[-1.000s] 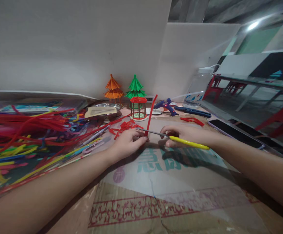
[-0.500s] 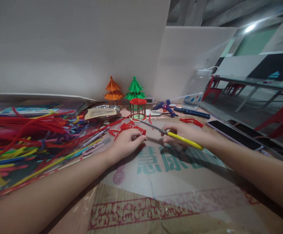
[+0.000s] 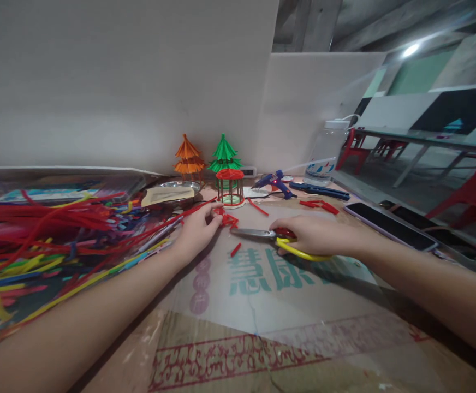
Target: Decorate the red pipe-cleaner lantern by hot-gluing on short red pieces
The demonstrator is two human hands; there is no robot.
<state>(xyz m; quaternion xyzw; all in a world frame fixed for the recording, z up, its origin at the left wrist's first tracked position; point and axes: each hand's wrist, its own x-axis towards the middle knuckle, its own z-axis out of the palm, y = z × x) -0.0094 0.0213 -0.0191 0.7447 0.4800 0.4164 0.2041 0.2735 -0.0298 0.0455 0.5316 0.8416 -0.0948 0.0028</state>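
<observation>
My left hand (image 3: 199,232) is at a small pile of cut red pipe cleaner pieces (image 3: 230,220), thumb and fingers closed on a piece at its edge. In my right hand (image 3: 307,234) is a pair of scissors (image 3: 258,233) with red and yellow handles, its blades pointing left toward the pile and looking closed. A short red piece (image 3: 236,249) lies alone on the covered board. Behind the pile stands a small pavilion frame (image 3: 230,188) with a red top, brown posts and a pale base.
Bundles of coloured pipe cleaners (image 3: 49,229) spread on the left. Orange (image 3: 188,155) and green (image 3: 222,150) tiered pavilions stand behind, near a metal dish (image 3: 180,188). Rightward are a blue glue gun (image 3: 277,183), dark-blue pliers-like tool (image 3: 320,191), bottle (image 3: 323,153) and phone (image 3: 389,226).
My left hand has drawn left to the red pile. My right hand has turned the scissors flatter and lower. A short red piece now lies loose on the board.
</observation>
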